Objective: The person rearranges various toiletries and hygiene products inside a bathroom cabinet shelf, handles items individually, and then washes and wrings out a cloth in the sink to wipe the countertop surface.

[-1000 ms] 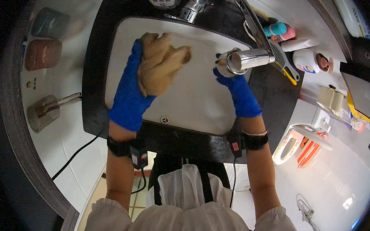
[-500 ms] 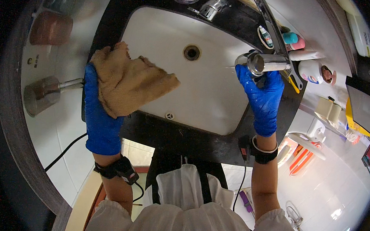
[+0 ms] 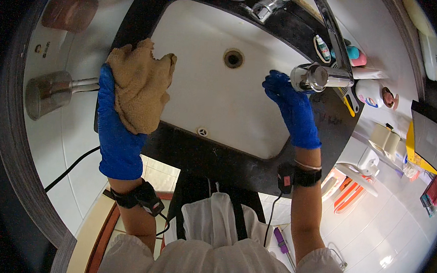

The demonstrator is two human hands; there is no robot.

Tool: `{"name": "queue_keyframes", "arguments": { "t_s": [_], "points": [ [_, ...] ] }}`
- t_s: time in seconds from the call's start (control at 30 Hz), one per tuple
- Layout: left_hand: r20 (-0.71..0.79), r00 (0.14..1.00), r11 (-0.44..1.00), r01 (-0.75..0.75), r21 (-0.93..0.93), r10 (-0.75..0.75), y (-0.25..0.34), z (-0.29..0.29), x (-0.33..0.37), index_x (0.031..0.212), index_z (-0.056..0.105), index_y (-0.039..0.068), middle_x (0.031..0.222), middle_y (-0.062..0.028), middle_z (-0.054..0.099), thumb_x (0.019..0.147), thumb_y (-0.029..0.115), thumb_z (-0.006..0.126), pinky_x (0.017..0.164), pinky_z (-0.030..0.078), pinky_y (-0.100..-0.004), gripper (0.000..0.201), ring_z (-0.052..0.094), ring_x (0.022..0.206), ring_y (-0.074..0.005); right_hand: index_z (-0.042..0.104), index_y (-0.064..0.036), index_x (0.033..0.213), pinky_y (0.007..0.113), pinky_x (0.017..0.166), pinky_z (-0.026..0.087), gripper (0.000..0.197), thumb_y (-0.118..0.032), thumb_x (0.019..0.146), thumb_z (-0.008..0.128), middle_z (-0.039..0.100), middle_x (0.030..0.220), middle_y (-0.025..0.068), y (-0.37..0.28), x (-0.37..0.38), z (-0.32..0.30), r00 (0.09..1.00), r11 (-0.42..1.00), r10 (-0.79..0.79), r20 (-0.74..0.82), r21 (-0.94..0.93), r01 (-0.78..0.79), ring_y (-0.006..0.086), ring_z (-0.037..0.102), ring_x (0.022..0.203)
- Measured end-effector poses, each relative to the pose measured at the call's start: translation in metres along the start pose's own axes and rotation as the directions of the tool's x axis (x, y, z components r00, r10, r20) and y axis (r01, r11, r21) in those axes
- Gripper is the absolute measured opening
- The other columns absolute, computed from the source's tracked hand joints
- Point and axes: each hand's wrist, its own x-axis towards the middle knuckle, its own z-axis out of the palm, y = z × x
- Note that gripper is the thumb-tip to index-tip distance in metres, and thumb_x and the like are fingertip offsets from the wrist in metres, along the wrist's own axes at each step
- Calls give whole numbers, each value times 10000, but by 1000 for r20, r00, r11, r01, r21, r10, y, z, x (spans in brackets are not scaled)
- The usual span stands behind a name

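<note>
A crumpled tan cloth [image 3: 137, 89] hangs over the left end of the white sink basin [image 3: 201, 85]. My left hand [image 3: 117, 148], in a blue rubber glove, is closed on it; the cloth hides most of the fingers. My right hand [image 3: 295, 113], gloved in blue too, is over the basin's right side, just left of and below the chrome faucet head [image 3: 322, 78]. Its fingers stretch toward the upper left, close together, with nothing visible in them. The faucet head sits on a long chrome arm [image 3: 335, 33] and overlaps the hand's edge.
A black countertop [image 3: 202, 153] surrounds the basin, with a drain hole [image 3: 233, 59] in it. A chrome tap body [image 3: 266, 9] stands behind. To the right are a yellow-handled scraper [image 3: 350, 104], a white bottle [image 3: 368, 93] and small bottles. A clear cup [image 3: 48, 95] is mounted on the left wall.
My right hand has let go of the faucet head and moved left off it. The cloth in my left hand has drawn in, its right corner no longer spread over the basin. The view has shifted slightly.
</note>
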Motion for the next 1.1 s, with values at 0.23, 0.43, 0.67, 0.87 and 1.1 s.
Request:
{"name": "queue_keyframes", "arguments": {
  "t_s": [0.23,0.43,0.67,0.87,1.1],
  "points": [
    [96,995,996,-33,-87,41,-3,-12,-11,1381,359,115,1321,-124,479,986,357,359,964,460,-428,463,504,1179,-268,418,34,1266,510,1012,385,415,-261,975,399,503,1236,243,29,56,-53,825,600,-51,563,678,-425,367,503,1145],
    [210,975,980,-29,-198,72,-5,-26,-20,1385,352,103,1324,-117,473,992,331,353,996,430,-422,454,489,1192,-251,420,30,1256,487,901,469,417,-276,973,415,500,1238,272,21,60,-54,838,688,479,262,480,-544,376,541,1087],
    [326,945,957,110,-268,-18,-8,-10,-10,1368,370,81,1310,-113,491,984,359,372,991,434,-411,474,521,1155,-258,473,145,1161,385,855,515,455,-258,995,339,583,1130,247,13,71,-54,710,863,463,531,-88,-497,336,608,1000],
    [6,996,990,93,-110,-93,-13,1,-10,1351,374,86,1308,-162,473,936,464,439,884,535,-405,565,534,1151,-277,396,120,1269,383,951,451,475,-265,1003,312,527,1234,225,54,80,-85,626,805,565,538,-194,-561,320,539,1121],
    [-3,999,997,52,-60,-52,-15,-7,-9,1345,383,85,1293,-164,486,935,466,439,873,543,-398,562,557,1119,-282,549,-9,1211,322,872,489,331,-189,950,455,596,1190,122,59,35,-49,650,800,535,539,-570,-186,215,603,1011]
  ]
}}
